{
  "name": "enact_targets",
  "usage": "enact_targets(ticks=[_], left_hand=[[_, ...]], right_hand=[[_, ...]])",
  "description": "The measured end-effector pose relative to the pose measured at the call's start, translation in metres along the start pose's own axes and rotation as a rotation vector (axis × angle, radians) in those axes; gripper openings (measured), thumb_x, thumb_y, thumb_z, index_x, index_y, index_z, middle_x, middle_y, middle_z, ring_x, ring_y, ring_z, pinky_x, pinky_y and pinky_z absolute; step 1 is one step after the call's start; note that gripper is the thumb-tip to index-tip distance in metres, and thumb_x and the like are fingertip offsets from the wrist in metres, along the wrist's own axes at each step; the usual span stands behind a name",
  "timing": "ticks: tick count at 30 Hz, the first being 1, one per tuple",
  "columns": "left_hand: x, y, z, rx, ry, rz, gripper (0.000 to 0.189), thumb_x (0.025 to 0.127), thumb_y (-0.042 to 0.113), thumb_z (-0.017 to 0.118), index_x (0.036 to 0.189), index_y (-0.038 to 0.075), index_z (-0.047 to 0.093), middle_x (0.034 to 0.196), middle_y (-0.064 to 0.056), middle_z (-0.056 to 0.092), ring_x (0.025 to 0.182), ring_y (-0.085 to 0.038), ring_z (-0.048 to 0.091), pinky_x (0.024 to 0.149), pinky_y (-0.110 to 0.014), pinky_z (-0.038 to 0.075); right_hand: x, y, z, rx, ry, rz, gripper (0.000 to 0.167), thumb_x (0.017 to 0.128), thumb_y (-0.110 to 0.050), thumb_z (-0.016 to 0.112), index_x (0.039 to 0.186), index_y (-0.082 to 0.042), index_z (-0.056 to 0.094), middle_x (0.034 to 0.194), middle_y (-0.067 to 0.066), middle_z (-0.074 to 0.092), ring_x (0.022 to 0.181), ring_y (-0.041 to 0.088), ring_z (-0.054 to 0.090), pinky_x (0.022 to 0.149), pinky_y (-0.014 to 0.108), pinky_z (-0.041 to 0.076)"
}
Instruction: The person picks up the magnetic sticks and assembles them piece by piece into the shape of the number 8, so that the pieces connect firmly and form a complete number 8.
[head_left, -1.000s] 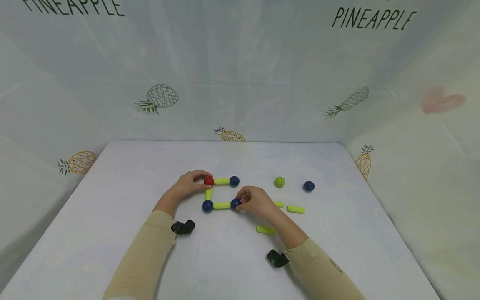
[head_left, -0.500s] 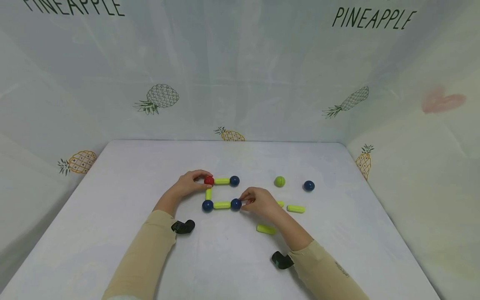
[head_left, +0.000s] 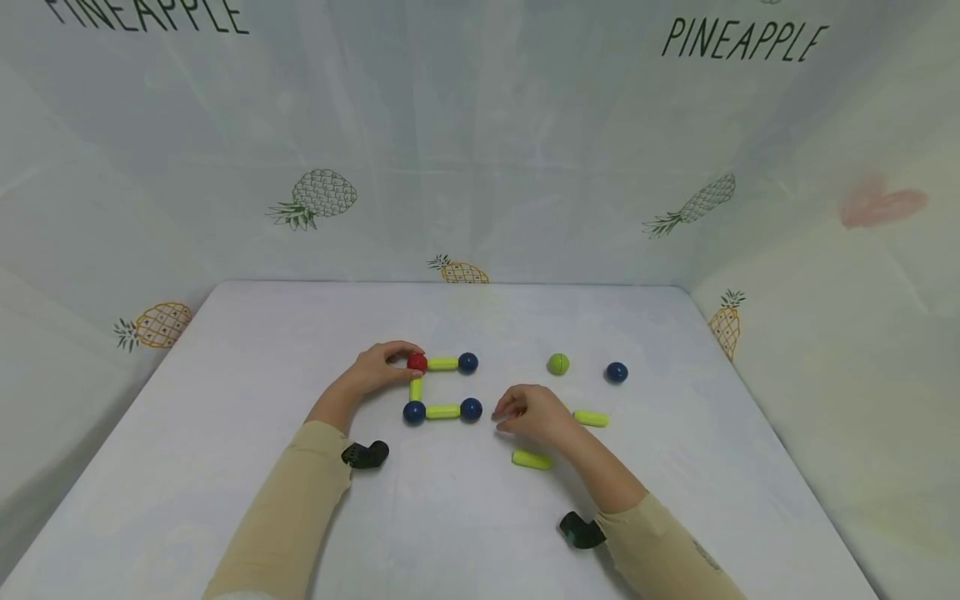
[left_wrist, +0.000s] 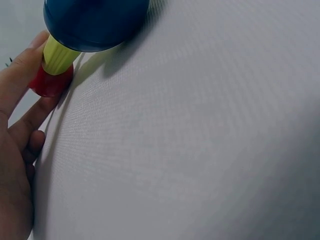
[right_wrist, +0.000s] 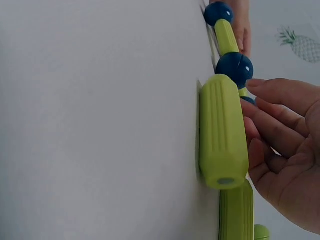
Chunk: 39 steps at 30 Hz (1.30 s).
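My left hand (head_left: 378, 367) pinches a red ball (head_left: 417, 362) between thumb and fingers; the left wrist view shows the red ball (left_wrist: 51, 84) in that grip. Yellow-green sticks (head_left: 442, 364) join it to blue balls in a three-sided shape lying on the table. The corner blue ball (head_left: 414, 412) sits nearest the left wrist. At the shape's lower right end is another blue ball (head_left: 471, 410). My right hand (head_left: 534, 414) hovers just right of that ball, fingers loosely bent and holding nothing. In the right wrist view, a loose stick (right_wrist: 223, 132) lies beside the right hand (right_wrist: 287, 135).
Loose yellow-green sticks lie on the white table (head_left: 300, 325): one stick (head_left: 532, 459) in front of the right hand and another stick (head_left: 591, 418) to its right. Farther back rest a green ball (head_left: 558, 364) and a loose blue ball (head_left: 617, 372).
My right hand has let go of the lower right blue ball and moved right, now covering a loose stick seen earlier. My left hand stays on the red ball.
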<state>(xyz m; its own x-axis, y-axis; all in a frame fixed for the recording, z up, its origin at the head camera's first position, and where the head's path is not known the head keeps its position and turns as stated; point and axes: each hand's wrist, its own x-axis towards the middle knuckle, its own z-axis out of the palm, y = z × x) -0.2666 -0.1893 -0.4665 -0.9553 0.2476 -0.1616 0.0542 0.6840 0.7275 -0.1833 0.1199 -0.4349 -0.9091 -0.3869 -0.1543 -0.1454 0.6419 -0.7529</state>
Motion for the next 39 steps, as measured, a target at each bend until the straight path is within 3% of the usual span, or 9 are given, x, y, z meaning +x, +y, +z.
enact_targets(ticks=[10, 27, 39], left_hand=[[-0.002, -0.001, 0.001, -0.013, 0.0, -0.002, 0.048, 0.083, 0.04, 0.077, 0.126, 0.021, 0.064, 0.134, -0.009, 0.056, 0.13, -0.034, 0.041, 0.108, -0.057, 0.028], [-0.001, 0.0, 0.001, -0.019, -0.002, 0.002, 0.047, 0.083, 0.039, 0.077, 0.125, 0.022, 0.064, 0.133, -0.007, 0.057, 0.13, -0.033, 0.041, 0.108, -0.056, 0.028], [-0.001, 0.001, 0.0, -0.005, 0.006, -0.016, 0.048, 0.083, 0.041, 0.077, 0.126, 0.022, 0.064, 0.135, -0.008, 0.055, 0.13, -0.034, 0.041, 0.107, -0.057, 0.028]], right_hand=[[-0.009, 0.004, -0.009, -0.01, -0.066, 0.017, 0.011, 0.083, -0.01, 0.077, 0.083, -0.013, 0.067, 0.075, -0.005, 0.064, 0.071, 0.013, 0.056, 0.068, 0.03, 0.047], [-0.022, 0.015, -0.017, -0.118, -0.163, -0.11, 0.024, 0.075, -0.019, 0.086, 0.08, -0.014, 0.062, 0.065, -0.008, 0.056, 0.062, 0.008, 0.051, 0.058, 0.023, 0.043], [-0.021, 0.017, -0.019, -0.247, -0.233, -0.175, 0.027, 0.07, -0.023, 0.089, 0.08, -0.016, 0.064, 0.07, -0.007, 0.055, 0.067, 0.009, 0.05, 0.062, 0.025, 0.045]])
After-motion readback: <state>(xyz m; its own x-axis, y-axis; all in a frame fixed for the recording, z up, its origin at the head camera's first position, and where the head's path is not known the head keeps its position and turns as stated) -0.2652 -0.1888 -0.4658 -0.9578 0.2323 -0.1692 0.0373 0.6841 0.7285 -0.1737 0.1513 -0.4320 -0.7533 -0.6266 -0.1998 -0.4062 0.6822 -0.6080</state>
